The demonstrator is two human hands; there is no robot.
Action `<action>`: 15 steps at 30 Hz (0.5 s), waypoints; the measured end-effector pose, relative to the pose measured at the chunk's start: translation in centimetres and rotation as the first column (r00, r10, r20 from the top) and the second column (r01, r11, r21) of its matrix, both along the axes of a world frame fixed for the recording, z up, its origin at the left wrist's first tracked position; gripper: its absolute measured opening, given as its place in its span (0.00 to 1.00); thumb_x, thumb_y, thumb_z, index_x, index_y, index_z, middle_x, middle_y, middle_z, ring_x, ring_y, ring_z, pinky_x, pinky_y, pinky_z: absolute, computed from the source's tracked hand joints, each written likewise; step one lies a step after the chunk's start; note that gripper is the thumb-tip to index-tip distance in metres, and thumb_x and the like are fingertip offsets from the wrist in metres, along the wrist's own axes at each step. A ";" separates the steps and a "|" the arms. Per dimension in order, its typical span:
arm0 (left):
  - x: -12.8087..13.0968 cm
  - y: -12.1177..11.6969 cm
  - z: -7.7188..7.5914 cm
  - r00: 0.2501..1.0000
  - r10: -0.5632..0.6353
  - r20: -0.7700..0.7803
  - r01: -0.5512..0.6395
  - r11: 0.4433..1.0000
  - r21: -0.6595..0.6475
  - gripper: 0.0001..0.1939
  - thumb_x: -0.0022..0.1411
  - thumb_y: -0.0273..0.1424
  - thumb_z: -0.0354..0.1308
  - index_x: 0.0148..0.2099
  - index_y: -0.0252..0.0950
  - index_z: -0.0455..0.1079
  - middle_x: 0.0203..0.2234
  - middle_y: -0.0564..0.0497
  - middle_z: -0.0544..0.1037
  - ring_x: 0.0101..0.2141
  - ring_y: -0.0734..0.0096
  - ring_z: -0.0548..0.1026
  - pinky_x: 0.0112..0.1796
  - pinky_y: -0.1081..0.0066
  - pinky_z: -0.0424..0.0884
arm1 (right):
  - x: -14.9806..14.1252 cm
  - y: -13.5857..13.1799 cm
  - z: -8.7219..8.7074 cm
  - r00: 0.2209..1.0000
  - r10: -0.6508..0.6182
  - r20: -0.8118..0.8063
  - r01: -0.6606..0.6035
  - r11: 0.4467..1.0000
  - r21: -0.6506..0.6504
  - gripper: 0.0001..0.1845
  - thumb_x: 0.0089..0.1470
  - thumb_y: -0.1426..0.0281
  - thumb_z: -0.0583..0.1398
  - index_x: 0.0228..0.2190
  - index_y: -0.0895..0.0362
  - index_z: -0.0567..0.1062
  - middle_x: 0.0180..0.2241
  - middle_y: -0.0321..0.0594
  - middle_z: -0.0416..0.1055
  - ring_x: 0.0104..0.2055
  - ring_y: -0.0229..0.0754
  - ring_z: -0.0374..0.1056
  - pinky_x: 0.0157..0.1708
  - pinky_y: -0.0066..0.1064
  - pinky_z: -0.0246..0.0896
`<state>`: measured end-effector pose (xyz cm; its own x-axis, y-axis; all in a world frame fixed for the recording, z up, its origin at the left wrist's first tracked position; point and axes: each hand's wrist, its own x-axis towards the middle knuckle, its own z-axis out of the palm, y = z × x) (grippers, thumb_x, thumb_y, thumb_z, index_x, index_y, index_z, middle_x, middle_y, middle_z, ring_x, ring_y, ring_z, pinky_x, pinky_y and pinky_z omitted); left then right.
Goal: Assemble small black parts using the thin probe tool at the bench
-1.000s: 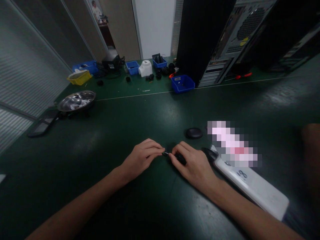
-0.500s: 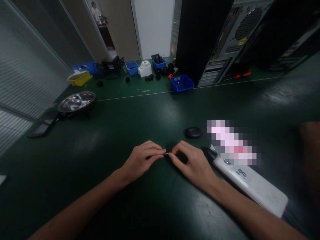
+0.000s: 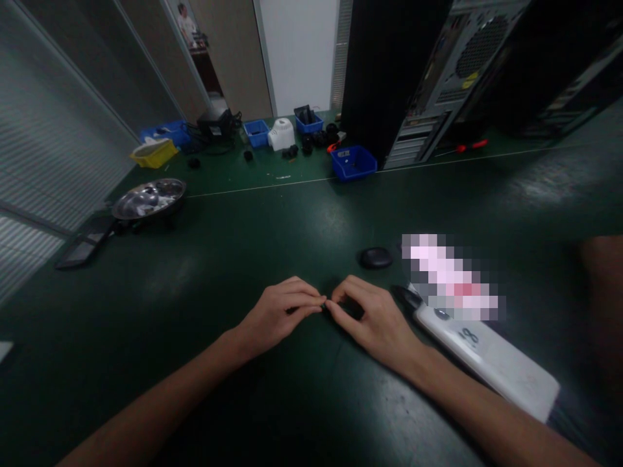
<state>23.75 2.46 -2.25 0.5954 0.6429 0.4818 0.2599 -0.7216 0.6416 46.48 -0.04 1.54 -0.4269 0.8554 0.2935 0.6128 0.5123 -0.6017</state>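
Over the dark green table, my left hand pinches a small dark green piece between thumb and fingertips. Most of it is hidden, and its kind is too small to make out. My right hand meets it from the other side, thumb and forefinger closed at the piece's right end. The two sets of fingertips nearly touch. Beyond my right hand lies a black computer mouse.
A white casing marked 18 lies right of my right forearm, beside a blurred-out patch. At the left stand a steel bowl and a dark tablet-like slab. A blue bin and an open computer case stand behind. Someone's arm shows at right.
My fingertips have drawn closer together, my left hand shifting slightly right. The silver end of the small piece, visible before, is now covered by my fingers.
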 end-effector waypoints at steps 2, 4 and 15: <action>0.0 -0.1 0.1 0.999 0.019 -0.030 -0.017 0.999 0.040 0.11 0.71 0.27 0.57 0.52 0.38 0.77 0.45 0.48 0.79 0.46 0.69 0.74 0.46 0.66 0.73 | 0.0 0.0 0.1 1.000 -0.015 0.018 0.015 1.000 0.006 0.08 0.66 0.68 0.58 0.33 0.55 0.73 0.34 0.37 0.72 0.35 0.38 0.69 0.35 0.30 0.62; -0.1 -0.2 0.4 0.996 0.057 -0.072 -0.052 0.996 0.074 0.13 0.71 0.28 0.56 0.54 0.40 0.76 0.45 0.48 0.78 0.46 0.68 0.73 0.45 0.65 0.72 | 0.0 0.0 0.1 0.999 -0.034 0.037 0.033 0.999 0.024 0.08 0.66 0.67 0.58 0.33 0.55 0.73 0.35 0.38 0.72 0.34 0.38 0.69 0.35 0.30 0.62; 0.4 -0.3 1.0 0.896 0.154 -0.416 -0.096 0.983 0.156 0.28 0.69 0.26 0.52 0.70 0.42 0.61 0.43 0.45 0.71 0.43 0.61 0.67 0.43 0.59 0.68 | 0.5 0.3 -0.7 0.927 -0.227 0.299 0.181 0.968 0.174 0.09 0.67 0.64 0.57 0.36 0.54 0.74 0.37 0.36 0.71 0.32 0.39 0.70 0.31 0.31 0.58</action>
<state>24.15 2.17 -1.25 0.6805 0.6755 0.2840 0.5802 -0.7334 0.3541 46.94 0.28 0.86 -0.3371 0.8934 0.2968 0.8587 0.4211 -0.2920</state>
